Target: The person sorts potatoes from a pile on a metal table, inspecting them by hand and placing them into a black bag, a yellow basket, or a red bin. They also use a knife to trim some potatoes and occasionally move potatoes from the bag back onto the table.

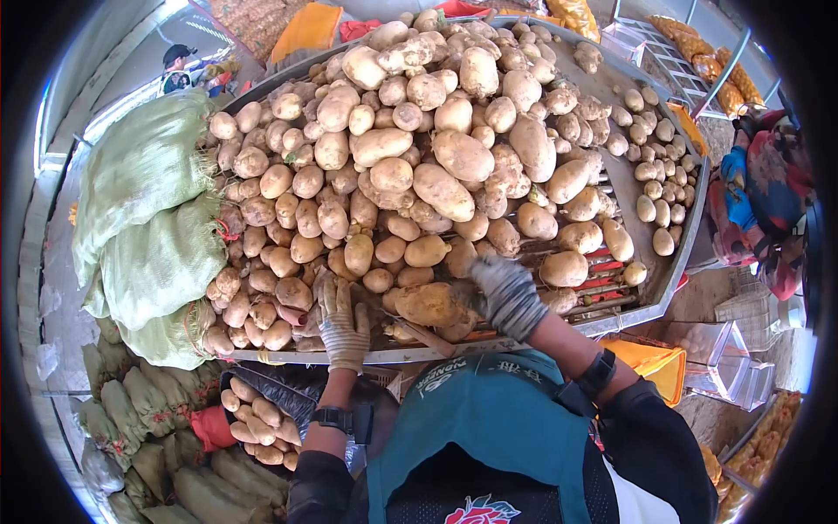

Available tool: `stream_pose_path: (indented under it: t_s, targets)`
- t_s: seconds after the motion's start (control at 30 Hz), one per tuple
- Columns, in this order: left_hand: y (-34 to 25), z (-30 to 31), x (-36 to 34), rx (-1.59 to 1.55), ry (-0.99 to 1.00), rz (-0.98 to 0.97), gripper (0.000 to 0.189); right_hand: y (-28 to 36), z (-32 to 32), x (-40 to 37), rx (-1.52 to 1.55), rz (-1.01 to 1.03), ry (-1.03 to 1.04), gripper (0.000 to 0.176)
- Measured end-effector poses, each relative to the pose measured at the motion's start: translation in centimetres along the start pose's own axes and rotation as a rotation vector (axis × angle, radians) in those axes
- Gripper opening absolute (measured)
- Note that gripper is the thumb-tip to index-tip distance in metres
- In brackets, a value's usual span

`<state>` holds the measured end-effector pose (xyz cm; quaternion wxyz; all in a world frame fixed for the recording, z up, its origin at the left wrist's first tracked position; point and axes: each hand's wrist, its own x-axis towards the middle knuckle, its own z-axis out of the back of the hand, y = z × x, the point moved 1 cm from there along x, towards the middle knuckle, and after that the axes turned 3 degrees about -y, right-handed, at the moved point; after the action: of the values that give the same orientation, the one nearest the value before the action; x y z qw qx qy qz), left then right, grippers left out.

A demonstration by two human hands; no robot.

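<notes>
A large heap of potatoes (436,179) covers a metal-rimmed sorting table (668,284). My left hand (343,327), in a pale knit glove, lies at the near edge of the heap with its fingers stretched out over the potatoes. My right hand (506,297), in a grey striped glove, is blurred by motion. It is beside a big, rough potato (428,304), and its fingertips are too smeared to show whether they grip anything. Just below that potato lies a flat brown strip (421,337), possibly wood.
Full green mesh sacks (157,253) lie against the table's left side. Below the table stands an open bag of potatoes (262,428), near more filled sacks (166,402). Small potatoes (650,166) lie on the right. A person (764,201) is beyond the right edge, another (177,70) far left.
</notes>
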<state>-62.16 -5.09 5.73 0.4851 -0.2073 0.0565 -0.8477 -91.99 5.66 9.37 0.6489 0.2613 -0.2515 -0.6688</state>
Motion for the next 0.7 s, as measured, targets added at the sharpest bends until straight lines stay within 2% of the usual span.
stream_pose_path:
  t_s: [0.07,0.1,0.17,0.27,0.4,0.43,0.47,0.53,0.57,0.6,0.67,0.7]
  targets:
    - [-0.3,0.3,0.5,0.007,-0.018,-0.013,0.058,1.1,3.1,2.5,-0.077,0.109,-0.446,0.060]
    - [-0.4,0.5,0.6,0.011,-0.023,-0.017,0.058,1.0,3.1,4.0,-0.075,0.114,-0.452,0.060]
    - [-0.7,0.6,0.7,0.021,0.000,0.021,0.057,0.0,1.7,6.8,-0.309,0.001,-0.464,0.067]
    - [-0.7,0.7,0.6,-0.018,-0.014,0.018,0.057,-1.2,0.0,8.9,-0.447,0.043,-0.498,0.065]
    - [-0.4,0.6,0.6,-0.025,-0.015,0.013,0.058,-1.7,-0.4,9.2,-0.297,0.013,-0.535,0.068]
    - [-0.4,0.6,0.6,-0.023,-0.019,0.007,0.058,-0.5,0.8,8.3,-0.211,0.024,-0.585,0.060]
    - [-0.4,0.6,0.5,-0.024,-0.026,-0.001,0.057,-0.4,1.0,8.1,-0.214,0.024,-0.584,0.060]
    - [-0.3,0.6,0.5,-0.024,-0.026,-0.003,0.060,-1.2,1.6,7.3,0.124,-0.051,-0.672,0.052]
    - [-0.2,0.6,0.3,-0.019,-0.023,-0.005,0.062,-1.9,1.5,6.7,0.320,0.027,-0.769,0.048]
    - [-0.2,0.6,0.2,-0.029,-0.022,-0.007,0.062,-1.7,1.9,5.6,0.768,-0.114,-0.649,0.046]
    - [0.0,0.6,0.2,-0.019,-0.018,0.007,0.062,-1.1,2.5,2.9,1.233,-0.309,-0.472,0.046]
    - [0.0,0.5,0.2,-0.031,-0.014,-0.001,0.062,-1.2,2.0,1.7,1.424,-0.300,-0.372,0.051]
